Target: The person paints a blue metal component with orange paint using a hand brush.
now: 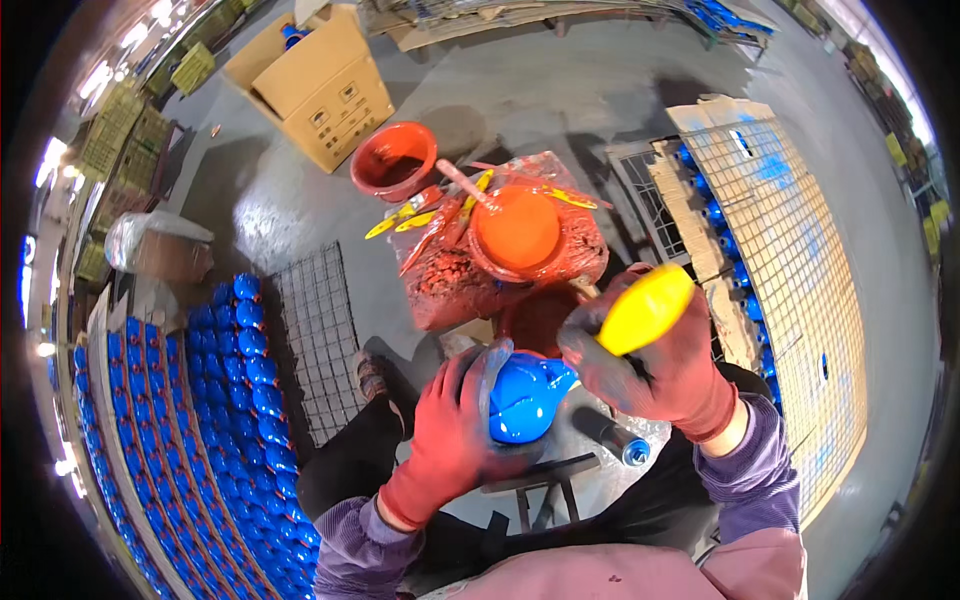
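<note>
1. From my remote seat, I had the left hand [447, 430], in a red glove with darkened fingers, curled around a glossy blue piece [522, 400], gripping its rounded body.
2. The blue piece was above the person's lap, between the two hands, its narrow end pointing right.
3. I saw the right hand [672, 372], gloved alike, pinching a thick yellow handle [648, 310] between thumb and fingers. Its fingertips were just beside the piece's narrow end; whether they touched it, I could not tell. The working end of the handle was hidden from me.
4. Beyond the hands I had a paint-caked red stand [440, 292], bearing a pot of orange paint [515, 228] with a stick [463, 184] leaning in it.
5. Yellow-handled brushes [415, 221] lay to the left of that pot, and a red bowl [408, 133] was just past them.
6. Along my left view stood rows of blue rounded pieces [262, 370], beside a wire grid [318, 335] on the floor.
7. On the right I had a wire rack [800, 290] backed with cardboard, more blue pieces showing along its near edge.
8. A cardboard box [335, 105] stood farther off, toward the upper left.
</note>
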The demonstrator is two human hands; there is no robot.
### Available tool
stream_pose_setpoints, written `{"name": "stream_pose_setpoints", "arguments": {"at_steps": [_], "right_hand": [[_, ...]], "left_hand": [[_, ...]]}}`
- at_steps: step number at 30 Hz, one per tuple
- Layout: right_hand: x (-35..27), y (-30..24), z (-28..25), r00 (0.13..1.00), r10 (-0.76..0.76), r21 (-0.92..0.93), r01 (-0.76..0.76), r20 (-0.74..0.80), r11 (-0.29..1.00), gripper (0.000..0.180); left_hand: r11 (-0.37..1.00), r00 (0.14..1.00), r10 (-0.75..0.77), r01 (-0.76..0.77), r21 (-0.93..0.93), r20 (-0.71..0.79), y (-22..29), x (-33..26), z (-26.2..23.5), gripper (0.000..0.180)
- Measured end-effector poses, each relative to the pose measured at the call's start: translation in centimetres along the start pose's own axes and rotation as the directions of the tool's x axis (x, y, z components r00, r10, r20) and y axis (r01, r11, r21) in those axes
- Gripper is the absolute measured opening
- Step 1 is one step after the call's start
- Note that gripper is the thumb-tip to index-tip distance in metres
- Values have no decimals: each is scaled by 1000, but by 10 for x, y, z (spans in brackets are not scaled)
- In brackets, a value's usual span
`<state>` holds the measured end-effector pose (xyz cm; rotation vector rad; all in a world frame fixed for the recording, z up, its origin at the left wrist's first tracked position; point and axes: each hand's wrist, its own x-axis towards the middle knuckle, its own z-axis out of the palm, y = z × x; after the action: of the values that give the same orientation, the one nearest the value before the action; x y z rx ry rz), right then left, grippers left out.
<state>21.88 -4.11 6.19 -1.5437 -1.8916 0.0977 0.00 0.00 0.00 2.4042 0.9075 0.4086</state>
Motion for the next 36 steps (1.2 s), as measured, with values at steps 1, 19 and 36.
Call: {"name": "stream_pose_setpoints", "arguments": {"at_steps": [1, 19, 36], "right_hand": [[0, -1, -4, 999, -39, 14, 39, -17, 999, 22], [-1, -1, 24, 935, 274, 735, -22, -225, 678, 21], [-22, 6, 56, 847, 525, 976, -39, -82, 216, 37]], "left_hand": [[998, 1000, -18, 16, -66, -24, 1, 0, 0, 94], [-218, 841, -283, 412, -885, 461, 5, -11, -22, 67], [-147, 915, 39, 402, -904, 401, 0, -17, -19, 65]]}}
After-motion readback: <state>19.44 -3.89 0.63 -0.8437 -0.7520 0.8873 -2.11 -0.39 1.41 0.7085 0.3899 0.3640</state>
